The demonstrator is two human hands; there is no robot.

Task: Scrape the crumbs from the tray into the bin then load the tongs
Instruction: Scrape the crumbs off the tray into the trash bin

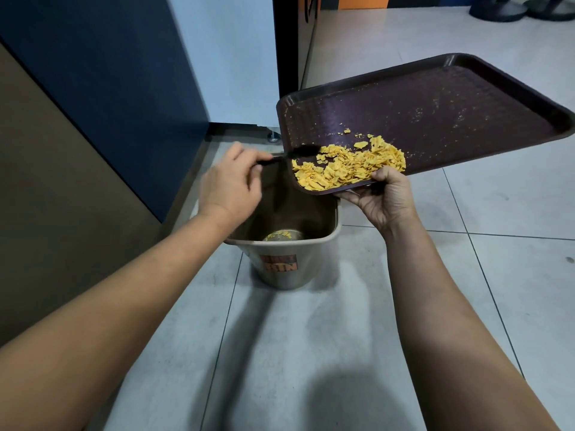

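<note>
A dark brown tray (435,98) is tilted down toward a beige bin (289,269) on the floor. My right hand (384,197) grips the tray's low near edge from below. A heap of yellow crumbs (351,166) lies at the tray's low corner, over the bin's mouth. My left hand (231,181) holds a black utensil (292,154) by its handle; its dark end touches the left side of the heap. A few yellow crumbs (280,234) lie at the bin's bottom. No tongs are clearly visible.
The bin stands on grey floor tiles (311,337) next to a dark blue panel (109,73) and a brown cabinet side (46,181) on the left. A dark post (287,42) rises behind the tray. Black round bases (510,7) stand far right.
</note>
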